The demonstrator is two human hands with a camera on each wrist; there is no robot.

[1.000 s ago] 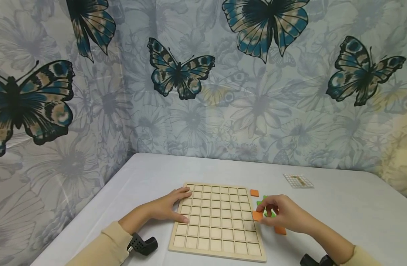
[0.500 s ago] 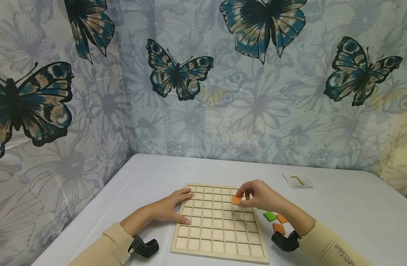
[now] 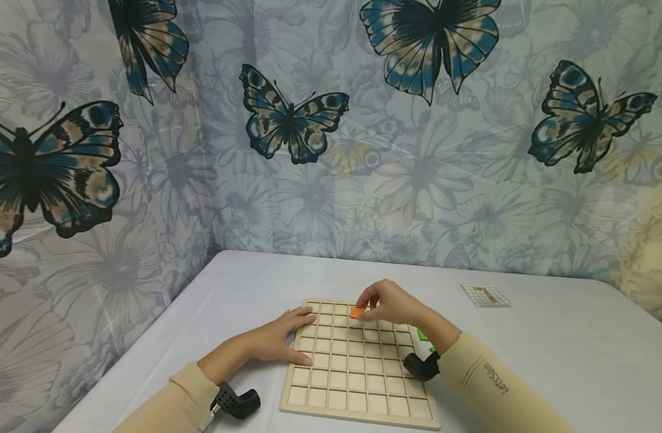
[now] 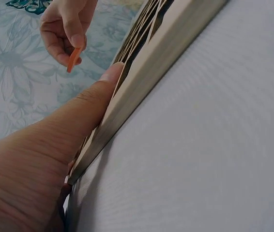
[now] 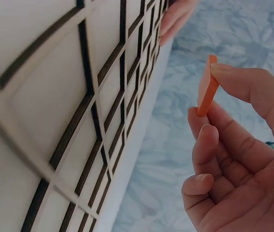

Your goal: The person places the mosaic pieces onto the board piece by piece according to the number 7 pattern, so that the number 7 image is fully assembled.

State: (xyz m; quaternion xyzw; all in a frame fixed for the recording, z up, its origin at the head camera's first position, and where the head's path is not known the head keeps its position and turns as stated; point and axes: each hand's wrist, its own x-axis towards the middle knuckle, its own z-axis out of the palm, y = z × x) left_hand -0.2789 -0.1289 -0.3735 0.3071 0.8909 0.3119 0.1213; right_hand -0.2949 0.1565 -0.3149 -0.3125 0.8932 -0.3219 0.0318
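Note:
A flat wooden grid board (image 3: 331,380) with square recesses lies on the white table. My right hand (image 3: 391,302) pinches an orange square tile (image 3: 356,312) between thumb and fingertips, over the far part of the board. In the right wrist view the tile (image 5: 207,86) stands on edge in the grip, apart from the grid. My left hand (image 3: 276,337) rests on the board's left edge with its fingers spread; its thumb (image 4: 109,82) lies on the rim in the left wrist view.
Green tiles (image 3: 422,334) lie right of the board, partly hidden behind my right forearm. Farther back on the right is a small card (image 3: 485,295) printed with a grid pattern. A butterfly-patterned cloth (image 3: 320,204) hangs behind the table.
My right hand has carried the orange tile from beside the board's right edge leftward and away over the far rows. The left hand stays at the board's left edge.

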